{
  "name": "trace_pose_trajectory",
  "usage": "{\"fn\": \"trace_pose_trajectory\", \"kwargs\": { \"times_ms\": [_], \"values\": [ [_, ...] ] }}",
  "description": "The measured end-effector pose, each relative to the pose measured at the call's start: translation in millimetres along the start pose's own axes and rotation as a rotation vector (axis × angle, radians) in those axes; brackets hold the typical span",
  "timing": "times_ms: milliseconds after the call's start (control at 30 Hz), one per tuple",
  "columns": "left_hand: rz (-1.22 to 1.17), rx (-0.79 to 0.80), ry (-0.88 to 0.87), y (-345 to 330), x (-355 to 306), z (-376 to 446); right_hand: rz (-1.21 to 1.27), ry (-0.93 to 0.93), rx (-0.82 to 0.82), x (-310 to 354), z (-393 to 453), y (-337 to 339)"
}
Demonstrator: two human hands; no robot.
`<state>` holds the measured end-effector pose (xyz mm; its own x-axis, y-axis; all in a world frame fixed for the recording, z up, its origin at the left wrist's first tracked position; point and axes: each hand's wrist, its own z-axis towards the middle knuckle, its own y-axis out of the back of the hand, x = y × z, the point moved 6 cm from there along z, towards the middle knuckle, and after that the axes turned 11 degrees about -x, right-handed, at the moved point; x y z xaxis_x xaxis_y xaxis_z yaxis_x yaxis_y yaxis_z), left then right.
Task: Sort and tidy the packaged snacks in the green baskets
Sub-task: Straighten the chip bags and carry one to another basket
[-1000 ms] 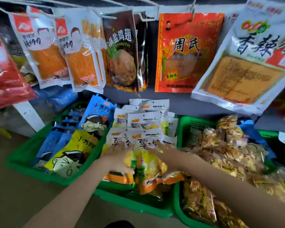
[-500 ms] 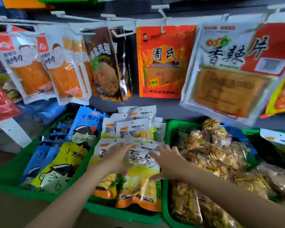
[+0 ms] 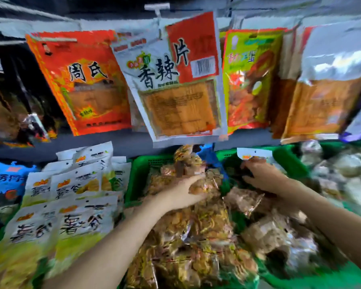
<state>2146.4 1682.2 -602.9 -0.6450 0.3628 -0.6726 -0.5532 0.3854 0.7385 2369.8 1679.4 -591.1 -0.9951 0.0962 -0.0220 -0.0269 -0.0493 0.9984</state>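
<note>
Green basket point(image 3: 143, 163) of clear cracker packs now gets both hands, off the potato-chip bags point(image 3: 71, 205): left hand point(image 3: 183, 190) cups 1 pack point(image 3: 204, 184), right hand point(image 3: 263, 174) pinches a white bag point(image 3: 253, 153).

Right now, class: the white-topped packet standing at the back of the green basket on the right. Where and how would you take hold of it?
Probably pinch the white-topped packet by its flat top edge, coming from above and the front. Only that top strip shows; the rest is hidden behind the right hand and the green basket wall. Whether the hand already grips it cannot be told.
</note>
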Motion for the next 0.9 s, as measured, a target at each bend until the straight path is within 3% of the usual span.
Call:
{"fn": "trace_pose_trajectory", "kwargs": {
  "times_ms": [133,233,400,533,633,733,833,900],
  "values": [
    [0.166,0.18,0.006,-33.3,-25.5,22.8,0.006,-0.206,0.108,-66.3,1.2,-35.0],
    [0.3,0.24,0.028,-45.7,-23.9,27.2,0.002,-0.197,0.031,-81.7,5.7,-54.9],
    [0.336,0.222,0.07,-45.6,-12.5,25.7,-0.145,-0.248,-0.139,-79.2,9.0,-39.8],
    [0.209,0.097,0.109,-32.3,-21.3,24.1,0.04,-0.234,-0.265,-62.9,0.2,-1.6],
    [-0.055,-0.121,0.273,-9.0,-28.2,21.9,0.277,-0.089,-0.476,-34.7,-17.5,48.0],
    [-0.501,-0.205,0.454,4.0,-24.4,17.5,0.449,0.266,-0.551,24.0,-50.3,82.4],
    [-0.718,-0.22,0.568,14.6,-8.3,7.4,0.571,0.615,-0.402,86.8,-82.5,90.5],
    [-0.734,-0.309,0.667,25.1,14.2,-5.8,0.651,0.72,-0.245,109.8,-86.6,85.1]
  ]
}}
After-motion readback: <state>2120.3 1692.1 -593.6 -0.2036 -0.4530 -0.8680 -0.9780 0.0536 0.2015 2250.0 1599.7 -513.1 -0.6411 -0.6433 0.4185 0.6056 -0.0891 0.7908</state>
